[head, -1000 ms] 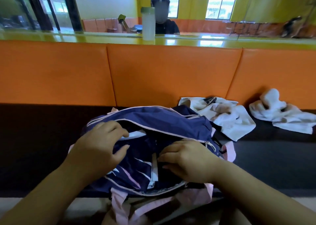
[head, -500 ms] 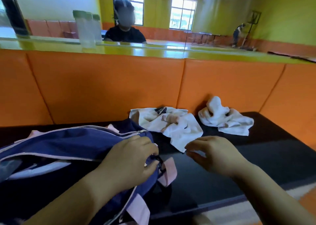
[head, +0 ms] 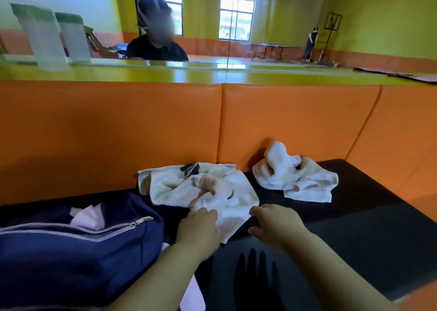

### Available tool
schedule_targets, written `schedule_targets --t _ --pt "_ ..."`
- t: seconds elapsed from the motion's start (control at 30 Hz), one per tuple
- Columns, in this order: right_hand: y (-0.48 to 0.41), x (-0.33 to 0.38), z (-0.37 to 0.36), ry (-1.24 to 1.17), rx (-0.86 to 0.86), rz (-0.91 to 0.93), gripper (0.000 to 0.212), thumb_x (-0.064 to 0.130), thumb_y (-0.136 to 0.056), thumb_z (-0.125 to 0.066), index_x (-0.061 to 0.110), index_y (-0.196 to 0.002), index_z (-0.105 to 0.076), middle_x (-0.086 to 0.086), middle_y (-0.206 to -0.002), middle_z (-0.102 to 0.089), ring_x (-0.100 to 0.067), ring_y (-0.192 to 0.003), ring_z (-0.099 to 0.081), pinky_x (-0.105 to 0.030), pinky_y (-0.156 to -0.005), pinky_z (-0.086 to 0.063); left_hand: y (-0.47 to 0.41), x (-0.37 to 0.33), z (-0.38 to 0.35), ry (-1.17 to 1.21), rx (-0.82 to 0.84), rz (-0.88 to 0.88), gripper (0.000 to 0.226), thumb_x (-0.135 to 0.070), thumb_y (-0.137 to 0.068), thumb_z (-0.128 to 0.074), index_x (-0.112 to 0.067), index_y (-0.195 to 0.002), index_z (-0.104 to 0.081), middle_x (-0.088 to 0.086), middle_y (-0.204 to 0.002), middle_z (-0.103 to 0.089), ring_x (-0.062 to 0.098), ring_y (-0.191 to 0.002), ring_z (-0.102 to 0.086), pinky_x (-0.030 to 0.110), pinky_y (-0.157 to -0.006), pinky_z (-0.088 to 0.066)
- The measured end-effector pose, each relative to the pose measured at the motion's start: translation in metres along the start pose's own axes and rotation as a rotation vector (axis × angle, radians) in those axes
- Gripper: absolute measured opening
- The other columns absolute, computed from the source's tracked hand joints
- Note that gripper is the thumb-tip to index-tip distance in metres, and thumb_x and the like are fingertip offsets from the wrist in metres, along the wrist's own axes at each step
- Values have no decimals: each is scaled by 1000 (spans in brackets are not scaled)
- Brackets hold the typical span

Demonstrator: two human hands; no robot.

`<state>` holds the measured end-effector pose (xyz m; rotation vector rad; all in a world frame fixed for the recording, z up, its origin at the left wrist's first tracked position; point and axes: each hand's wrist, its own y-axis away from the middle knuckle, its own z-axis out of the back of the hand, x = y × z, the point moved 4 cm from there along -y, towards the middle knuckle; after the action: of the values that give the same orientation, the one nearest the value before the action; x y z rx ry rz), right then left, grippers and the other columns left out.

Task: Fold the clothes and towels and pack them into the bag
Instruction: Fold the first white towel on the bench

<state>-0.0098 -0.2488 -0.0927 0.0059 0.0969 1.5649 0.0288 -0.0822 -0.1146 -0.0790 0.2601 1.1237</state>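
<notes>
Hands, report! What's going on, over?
Left hand on nearer crumpled white towel, right hand open beside it. Navy fabric bag at left. Nothing blocking.

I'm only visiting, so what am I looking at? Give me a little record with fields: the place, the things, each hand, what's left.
Place: black bench seat with orange padded back
Bag: blue, left on the seat, pale cloth showing at its top
Near towel: white, crumpled, just right of the bag
Far towel: white, crumpled, further right against the back
Left hand: fingers curled on the near towel's front edge
Right hand: beside that towel's corner, holding nothing
Left to do: both towels unfolded, outside the bag
</notes>
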Motion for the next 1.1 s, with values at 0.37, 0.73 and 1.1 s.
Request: schedule_targets --t 0.37,0.73,1.1 --pt "-37 22 -58 -176 135 54 67 55 -92 -42 32 -148 -16 5 -159 -10 -22 -146 -4 -50 -113 -20 -20 57 -12 -158 -47 -128 58 -37 -90 -51 -23 -142 -30 4 -141 -34 30 -126 -36 40 -96 -40" --pt "46 0 -65 -263 -209 178 37 53 -85 -39 25 -67 -55 7 -66 -51 -19 -60 -48 -35 -56 -45 -21 59 -14 21 -80 -110 84 -70 -82 -29 -31 -148 7 -6 -159 3 24 -144 5 44 -118 -7" --pt "106 -36 -43 -148 -12 33 43 60 -89 -25 34 -107 -55 5 -79 -62 -19 -67 -51 -24 -51 -29 -3 6 -13 -63 0 -204 64 -82 -74 -24 -49 -125 -45 -9 -127 -27 23 -118 -21 33 -94 -17"
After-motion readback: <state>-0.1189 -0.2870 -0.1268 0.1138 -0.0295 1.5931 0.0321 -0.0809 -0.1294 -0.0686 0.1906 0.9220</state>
